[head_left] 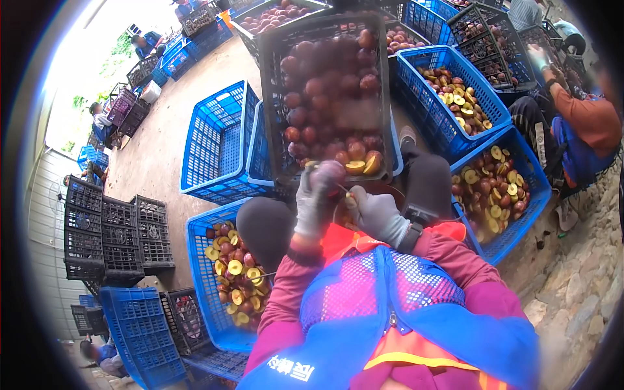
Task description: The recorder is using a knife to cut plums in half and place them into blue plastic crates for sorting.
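- Evidently the work centres on one plum [328, 177], which the gloved left hand [312, 201] holds in front of the body, in line with the near edge of the black crate [268, 110].
- For good handling, that grip should probably be firm but not hard: ripe flesh would likely bruise under a tight squeeze.
- If a blade is in play, which the blur hides, the left thumb belongs well clear of its path, and turning the plum slowly against the edge should cut more evenly than pushing through.
- Working low and close to the black crate seems sensible, since a dropped piece would likely land beside the cut halves [355, 168] at its near end.
- Left hand: closed around the plum and touching it; the plum sits at the upper right of the glove.
- Right hand [382, 211]: gloved, curled narrow, just beside the plum at its lower right, thumb toward it. Whether it touches the plum or grips a tool, I cannot tell.
- Beyond both hands, whole plums [314, 86] heap up in the black crate.
- More cut fruit lies in the left blue crate [224, 335] and the right blue crate [520, 227], both apart from the hands.
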Tool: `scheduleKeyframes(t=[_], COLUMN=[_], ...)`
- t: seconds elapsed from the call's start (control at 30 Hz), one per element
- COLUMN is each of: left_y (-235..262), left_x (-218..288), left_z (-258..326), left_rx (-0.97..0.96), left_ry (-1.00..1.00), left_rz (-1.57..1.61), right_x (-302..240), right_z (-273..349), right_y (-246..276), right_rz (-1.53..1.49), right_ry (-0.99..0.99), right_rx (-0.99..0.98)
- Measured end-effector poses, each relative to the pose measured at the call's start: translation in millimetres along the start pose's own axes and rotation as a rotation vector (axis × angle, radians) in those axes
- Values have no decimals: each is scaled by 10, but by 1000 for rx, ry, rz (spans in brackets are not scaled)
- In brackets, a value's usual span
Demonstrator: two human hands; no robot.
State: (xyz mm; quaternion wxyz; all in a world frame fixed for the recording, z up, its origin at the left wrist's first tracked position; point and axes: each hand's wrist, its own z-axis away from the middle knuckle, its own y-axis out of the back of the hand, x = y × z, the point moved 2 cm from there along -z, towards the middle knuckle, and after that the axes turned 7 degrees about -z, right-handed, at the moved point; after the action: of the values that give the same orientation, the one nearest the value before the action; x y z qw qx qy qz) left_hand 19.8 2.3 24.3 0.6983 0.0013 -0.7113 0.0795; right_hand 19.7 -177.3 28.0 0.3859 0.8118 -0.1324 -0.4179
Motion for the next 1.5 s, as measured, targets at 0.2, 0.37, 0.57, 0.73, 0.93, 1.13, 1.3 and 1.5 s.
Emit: scheduleKeyframes(t=[0.2, 0.37, 0.57, 0.73, 0.93, 1.13, 1.3, 1.5], left_y=[213, 140, 22, -216, -181, -943, -1519, -1438], left_x=[-374, -100, -86, -13, 264, 489, 385, -432], left_z=[-76, -84, 32, 35, -147, -144, -6, -86], left_rx=[-86, 251, 65, 2, -118, -131, -102, -133], left_ry=[423, -146, 540, 530, 466, -126, -148, 183], left_rz=[810, -413, 559, 343, 662, -225, -336, 19], right_x=[34, 126, 163, 511, 605, 646, 754, 695], right_z=[126, 27, 50, 210, 333, -123, 108, 338], right_y=[-19, -91, -11, 140, 903, 1353, 899, 1192], right_rz=[104, 49, 77, -16, -282, -1280, -1634, -1018], right_ry=[99, -45, 122, 177, -108, -409, -614, -625], right_rx=[-31, -99, -24, 52, 32, 278, 117, 218])
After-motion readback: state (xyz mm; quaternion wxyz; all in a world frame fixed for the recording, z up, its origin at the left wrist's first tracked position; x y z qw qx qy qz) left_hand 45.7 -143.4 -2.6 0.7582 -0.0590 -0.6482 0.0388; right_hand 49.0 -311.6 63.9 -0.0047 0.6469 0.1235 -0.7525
